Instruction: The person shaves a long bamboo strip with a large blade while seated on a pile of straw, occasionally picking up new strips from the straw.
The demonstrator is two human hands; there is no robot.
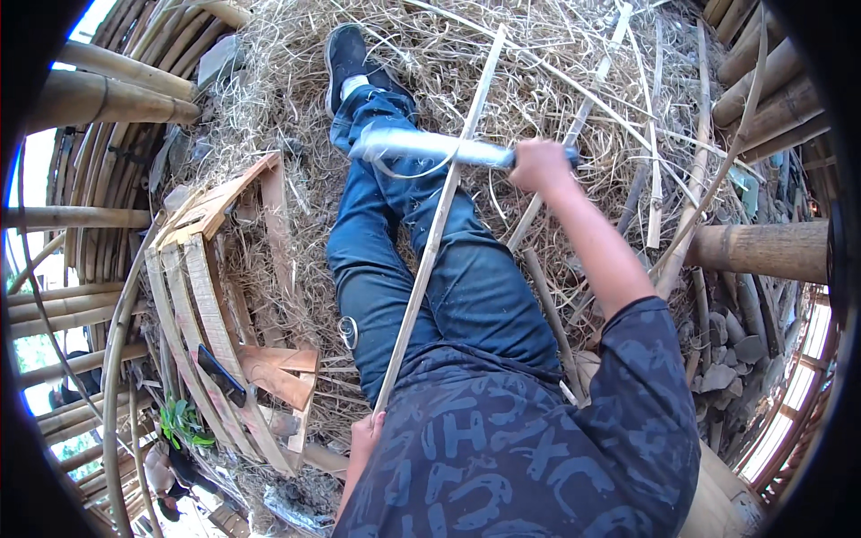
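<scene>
My right hand [542,167] is closed around the dark handle of a machete [430,146]. Its broad, pale blade points left and is slightly blurred, lying across a long bamboo strip [435,235] above my shins. The strip slants from my waist up past my feet. At its lower end, by my left hip, my left hand [365,438] grips it with curled fingers, partly hidden by the shirt. A thin curled shaving [414,172] hangs by the blade. My outstretched legs [386,260] in blue jeans lie under the strip, with small shavings scattered on them.
Dry shavings [287,99] cover the ground. A slatted wooden crate [202,296] with a dark flat object [221,375] stands at left. More bamboo strips [656,134] lie at right, near thick bamboo poles [762,251] and stones [717,377]. Another person [161,471] is at far lower left.
</scene>
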